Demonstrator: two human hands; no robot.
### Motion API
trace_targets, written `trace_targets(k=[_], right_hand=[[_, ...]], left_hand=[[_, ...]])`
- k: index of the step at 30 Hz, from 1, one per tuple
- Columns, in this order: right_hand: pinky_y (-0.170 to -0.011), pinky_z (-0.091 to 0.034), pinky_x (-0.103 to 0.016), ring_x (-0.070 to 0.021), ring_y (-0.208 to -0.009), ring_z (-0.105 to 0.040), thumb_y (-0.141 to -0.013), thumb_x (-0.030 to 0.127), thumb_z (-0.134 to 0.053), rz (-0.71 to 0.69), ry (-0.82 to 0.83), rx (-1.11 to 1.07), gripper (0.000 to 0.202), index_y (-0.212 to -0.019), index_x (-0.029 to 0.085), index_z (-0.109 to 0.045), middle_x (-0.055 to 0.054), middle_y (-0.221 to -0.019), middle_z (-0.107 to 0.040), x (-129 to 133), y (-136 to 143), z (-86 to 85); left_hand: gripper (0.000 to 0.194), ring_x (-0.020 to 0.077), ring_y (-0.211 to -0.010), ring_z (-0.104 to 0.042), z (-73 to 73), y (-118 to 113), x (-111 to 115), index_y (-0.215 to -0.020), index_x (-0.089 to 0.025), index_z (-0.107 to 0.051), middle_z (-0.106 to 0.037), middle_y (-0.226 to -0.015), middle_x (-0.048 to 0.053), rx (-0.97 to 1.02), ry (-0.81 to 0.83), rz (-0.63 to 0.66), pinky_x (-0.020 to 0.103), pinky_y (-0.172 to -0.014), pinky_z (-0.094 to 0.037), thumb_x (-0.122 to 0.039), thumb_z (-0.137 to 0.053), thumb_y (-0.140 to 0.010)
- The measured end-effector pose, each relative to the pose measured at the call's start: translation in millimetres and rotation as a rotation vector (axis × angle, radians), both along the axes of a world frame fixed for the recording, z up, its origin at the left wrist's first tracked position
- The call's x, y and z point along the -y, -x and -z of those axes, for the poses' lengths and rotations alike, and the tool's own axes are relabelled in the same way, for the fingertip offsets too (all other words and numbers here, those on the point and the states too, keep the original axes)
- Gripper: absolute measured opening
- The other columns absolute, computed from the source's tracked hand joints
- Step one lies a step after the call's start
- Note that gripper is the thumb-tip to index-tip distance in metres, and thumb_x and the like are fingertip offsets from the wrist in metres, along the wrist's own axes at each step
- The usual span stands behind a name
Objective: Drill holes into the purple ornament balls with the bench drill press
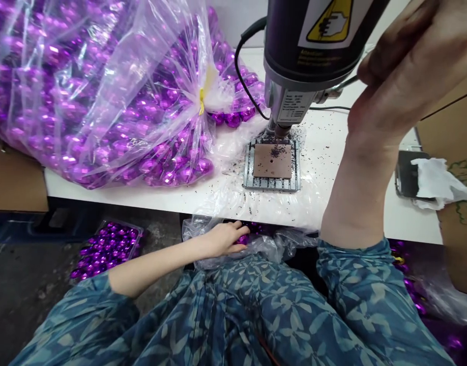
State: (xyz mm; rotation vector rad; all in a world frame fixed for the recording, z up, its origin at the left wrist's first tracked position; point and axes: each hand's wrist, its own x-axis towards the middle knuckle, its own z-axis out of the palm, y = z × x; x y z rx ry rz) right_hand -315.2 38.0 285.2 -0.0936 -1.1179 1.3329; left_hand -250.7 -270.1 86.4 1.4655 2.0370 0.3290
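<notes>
My right hand [416, 66] is raised at the upper right, its fingers closed round the metal lever [346, 84] of a small bench drill press [294, 66]. Under the press head lies a brown square plate [272, 168] with a small hole, on a slotted metal base [252, 184] strewn with dark shavings. Down at the table's front edge, my left hand [226, 239] reaches into a clear plastic bag [283, 244] on my lap. Its fingers curl round a shiny purple faceted bead [242, 238]; more purple beads show dimly beyond them.
A large tied plastic bag of purple beads [104, 112] fills the table's left side. Below it stands a clear tub of beads [107, 249]. A phone [407, 175] with crumpled tissue [437, 180] lies at right, beside a cardboard box [458, 203]. A black cable [239, 66] loops from the press.
</notes>
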Motion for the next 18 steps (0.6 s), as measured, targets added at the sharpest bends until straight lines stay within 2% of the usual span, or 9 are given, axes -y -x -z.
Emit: trace_targets(k=[3,5,7,9,11,13,15,18], right_hand=[[-0.04,-0.009,-0.028,-0.0049,-0.033,-0.026,-0.099,0.007,-0.041,-0.017,-0.015,0.004,0.037,-0.068,0.018,-0.057,0.01,-0.038,-0.023,1,-3,0.5],[-0.041,-0.011,-0.028,-0.0047,-0.035,-0.029,-0.097,0.008,-0.047,-0.038,-0.058,-0.007,0.036,-0.064,0.019,-0.055,0.009,-0.041,-0.025,3,-7,0.7],[-0.043,-0.013,-0.027,-0.0045,-0.037,-0.03,-0.098,0.01,-0.048,-0.066,-0.108,-0.015,0.038,-0.062,0.02,-0.052,0.007,-0.043,-0.028,4,-10,1.6],[-0.044,-0.013,-0.027,-0.0045,-0.038,-0.03,-0.098,0.01,-0.047,-0.077,-0.128,-0.035,0.04,-0.06,0.021,-0.048,0.007,-0.044,-0.028,4,-10,2.9],[-0.043,-0.009,-0.029,-0.0046,-0.036,-0.026,-0.1,0.01,-0.044,-0.06,-0.106,-0.092,0.042,-0.059,0.022,-0.042,0.007,-0.043,-0.024,3,-8,4.1],[-0.043,-0.008,-0.029,-0.0049,-0.035,-0.026,-0.1,0.01,-0.042,-0.056,-0.099,-0.126,0.043,-0.059,0.023,-0.04,0.007,-0.043,-0.022,2,-7,4.6],[-0.043,-0.009,-0.029,-0.0053,-0.036,-0.027,-0.1,0.01,-0.041,-0.072,-0.1,-0.101,0.041,-0.061,0.023,-0.041,0.007,-0.043,-0.023,2,-7,4.1],[-0.042,-0.012,-0.028,-0.0053,-0.036,-0.028,-0.1,0.01,-0.04,-0.083,-0.117,-0.042,0.041,-0.062,0.024,-0.038,0.007,-0.045,-0.022,4,-10,2.6]], left_hand=[[0.041,0.0401,-0.116,-0.076,24.1,-16,9,-0.14,-0.021,-0.067,-0.074,-0.133,0.019,-0.239,0.095,-0.046,0.053,-0.093,-0.065,-0.032,-0.066,-0.1],[0.048,0.0441,-0.116,-0.076,24.2,-19,8,-0.142,-0.021,-0.066,-0.075,-0.132,0.021,-0.285,0.107,-0.069,0.057,-0.089,-0.066,-0.036,-0.072,-0.097],[0.045,0.0435,-0.098,-0.079,6.9,-14,4,-0.132,-0.02,-0.072,-0.079,-0.111,0.02,-0.262,0.115,-0.037,0.055,-0.077,-0.066,-0.044,-0.075,-0.095],[0.031,0.033,-0.076,-0.078,-21.5,6,-4,-0.115,-0.023,-0.076,-0.078,-0.086,0.011,-0.132,0.047,0.055,0.048,-0.067,-0.065,-0.049,-0.067,-0.101],[0.035,0.0204,-0.059,-0.07,-48.3,47,-20,-0.103,-0.027,-0.074,-0.071,-0.072,0.002,0.05,-0.138,0.097,0.04,-0.064,-0.062,-0.051,-0.049,-0.11],[0.041,0.0168,-0.054,-0.065,-60.4,107,-45,-0.105,-0.027,-0.071,-0.067,-0.071,0.001,-0.027,-0.372,-0.084,0.039,-0.064,-0.061,-0.048,-0.037,-0.114],[0.036,0.0224,-0.065,-0.069,-53.3,174,-76,-0.099,-0.022,-0.069,-0.069,-0.075,0.007,-0.245,-0.555,-0.345,0.045,-0.073,-0.062,-0.045,-0.044,-0.111],[0.023,0.0367,-0.089,-0.075,-21.0,257,-123,-0.085,-0.021,-0.066,-0.069,-0.074,0.011,-0.381,-0.568,-0.71,0.059,-0.093,-0.059,-0.039,-0.064,-0.099]])
